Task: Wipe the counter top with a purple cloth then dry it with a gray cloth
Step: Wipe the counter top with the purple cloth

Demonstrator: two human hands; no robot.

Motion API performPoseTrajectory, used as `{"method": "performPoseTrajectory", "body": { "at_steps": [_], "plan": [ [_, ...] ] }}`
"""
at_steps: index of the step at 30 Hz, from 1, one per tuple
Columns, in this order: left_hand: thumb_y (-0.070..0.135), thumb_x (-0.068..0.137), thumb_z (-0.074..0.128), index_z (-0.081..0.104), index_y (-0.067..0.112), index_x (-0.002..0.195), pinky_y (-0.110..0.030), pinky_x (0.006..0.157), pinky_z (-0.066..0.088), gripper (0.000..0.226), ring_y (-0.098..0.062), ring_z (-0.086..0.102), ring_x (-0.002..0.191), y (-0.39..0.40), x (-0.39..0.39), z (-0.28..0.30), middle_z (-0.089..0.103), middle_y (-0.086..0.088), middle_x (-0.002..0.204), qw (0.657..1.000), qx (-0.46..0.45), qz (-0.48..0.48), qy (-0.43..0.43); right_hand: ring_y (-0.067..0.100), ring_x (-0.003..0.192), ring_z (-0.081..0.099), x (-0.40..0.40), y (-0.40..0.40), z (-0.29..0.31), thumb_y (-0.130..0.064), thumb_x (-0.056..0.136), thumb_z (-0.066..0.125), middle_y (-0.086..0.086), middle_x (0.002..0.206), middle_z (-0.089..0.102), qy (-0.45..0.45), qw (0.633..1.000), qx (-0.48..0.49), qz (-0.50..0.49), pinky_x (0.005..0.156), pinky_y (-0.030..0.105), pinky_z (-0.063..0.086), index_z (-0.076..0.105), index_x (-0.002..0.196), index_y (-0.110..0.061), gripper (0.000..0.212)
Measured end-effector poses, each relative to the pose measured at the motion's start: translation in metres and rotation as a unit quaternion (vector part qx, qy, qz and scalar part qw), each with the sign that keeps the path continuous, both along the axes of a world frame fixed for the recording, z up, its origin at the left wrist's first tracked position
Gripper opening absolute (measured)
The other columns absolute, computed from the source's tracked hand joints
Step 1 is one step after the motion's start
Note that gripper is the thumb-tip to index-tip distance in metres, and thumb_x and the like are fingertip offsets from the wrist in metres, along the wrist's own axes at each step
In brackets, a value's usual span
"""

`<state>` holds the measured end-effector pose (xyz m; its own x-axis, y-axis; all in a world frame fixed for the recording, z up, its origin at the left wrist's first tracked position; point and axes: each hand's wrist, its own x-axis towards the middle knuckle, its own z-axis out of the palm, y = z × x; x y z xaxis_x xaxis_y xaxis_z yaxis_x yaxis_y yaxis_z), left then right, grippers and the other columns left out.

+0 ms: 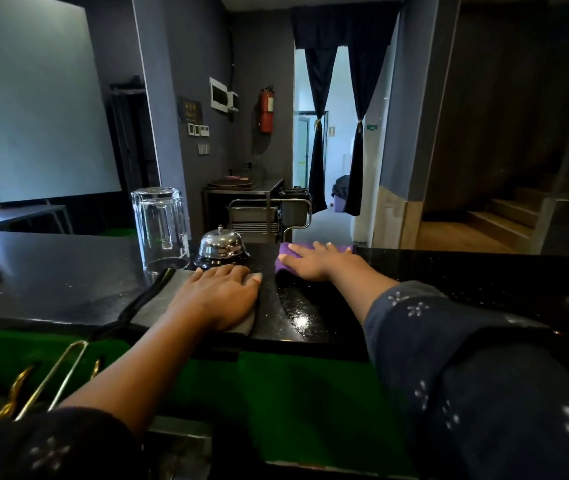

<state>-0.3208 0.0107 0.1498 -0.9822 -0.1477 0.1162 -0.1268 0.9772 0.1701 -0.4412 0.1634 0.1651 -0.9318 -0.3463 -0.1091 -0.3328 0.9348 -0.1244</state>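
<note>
The black speckled counter top [483, 271] runs across the view. My right hand [317, 261] lies flat with straight fingers on the purple cloth [286, 249], near the counter's far edge. My left hand [219, 292] rests flat on the gray cloth [158, 299], which has a dark border and lies at the near edge. A wet, shiny patch [300, 318] shows on the counter between the two cloths.
A chrome call bell [221, 247] stands just beyond my left hand. An upturned clear glass [160, 230] stands left of the bell. Below the counter lies a green surface [276, 393] with gold tongs [51, 379]. A steel cart [269, 213] stands behind the counter.
</note>
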Motion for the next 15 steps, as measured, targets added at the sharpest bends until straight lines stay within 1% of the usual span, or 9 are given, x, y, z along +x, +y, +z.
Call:
{"method": "performPoseTrajectory", "body": {
  "at_steps": [3,5,8,11,12,14,15],
  "plan": [
    [0.055,0.097,0.014,0.032,0.029,0.145,-0.041,0.117,0.013,0.057,-0.020,0.026,0.141,0.000,0.005,0.002,0.031,0.000,0.153,1.000,0.004,-0.009,0.002,0.035,0.148,-0.002,-0.030,0.031,-0.003,-0.081,0.082,0.011,0.006,0.162,-0.002,-0.001,1.000,0.000,-0.015,0.112,0.065,-0.006,0.003,0.150,-0.044,0.078],
    [0.053,0.098,0.014,0.032,0.028,0.145,-0.041,0.116,0.012,0.057,-0.021,0.026,0.141,0.002,0.005,0.002,0.031,-0.001,0.153,1.000,0.005,-0.006,0.003,0.035,0.148,-0.001,-0.048,0.064,-0.008,-0.086,0.075,0.005,0.006,0.162,0.000,-0.002,0.998,-0.001,-0.062,0.113,0.064,-0.003,0.003,0.150,-0.045,0.085],
    [0.052,0.098,0.014,0.033,0.026,0.145,-0.042,0.116,0.012,0.057,-0.022,0.026,0.141,0.003,0.004,0.000,0.031,-0.002,0.153,1.000,0.006,0.002,0.011,0.035,0.148,0.003,-0.062,0.105,-0.011,-0.078,0.084,0.008,0.007,0.162,0.002,-0.002,0.990,-0.005,-0.139,0.115,0.060,0.004,0.004,0.150,-0.044,0.075],
    [0.051,0.098,0.015,0.034,0.023,0.144,-0.042,0.116,0.012,0.057,-0.022,0.028,0.140,0.003,0.003,-0.002,0.033,-0.003,0.152,1.000,0.011,0.003,0.017,0.034,0.148,0.001,-0.063,0.110,-0.010,-0.076,0.086,0.005,0.007,0.162,0.000,0.001,0.988,-0.001,-0.152,0.116,0.060,0.003,0.003,0.151,-0.043,0.073],
    [0.050,0.098,0.015,0.034,0.023,0.144,-0.043,0.116,0.012,0.057,-0.022,0.027,0.140,0.004,0.003,-0.002,0.033,-0.004,0.152,1.000,0.013,0.003,0.018,0.034,0.148,-0.001,-0.064,0.106,-0.010,-0.080,0.080,0.000,0.006,0.163,-0.002,-0.004,0.989,-0.002,-0.147,0.115,0.061,0.001,0.002,0.150,-0.044,0.079],
    [0.048,0.098,0.015,0.034,0.021,0.144,-0.043,0.117,0.011,0.057,-0.022,0.026,0.141,0.005,0.003,-0.002,0.032,-0.004,0.153,1.000,0.018,0.004,0.015,0.034,0.148,0.000,-0.074,0.097,-0.014,-0.093,0.056,-0.011,0.001,0.163,-0.002,0.001,0.992,0.009,-0.127,0.114,0.062,-0.001,0.001,0.149,-0.048,0.104],
    [0.048,0.098,0.015,0.033,0.021,0.144,-0.043,0.117,0.010,0.056,-0.022,0.026,0.141,0.005,0.003,-0.001,0.031,-0.005,0.153,1.000,0.021,0.005,0.014,0.034,0.148,0.000,-0.076,0.089,-0.014,-0.095,0.052,-0.011,0.001,0.163,-0.001,0.001,0.993,0.017,-0.115,0.114,0.063,0.000,0.001,0.148,-0.049,0.107]
  ]
}}
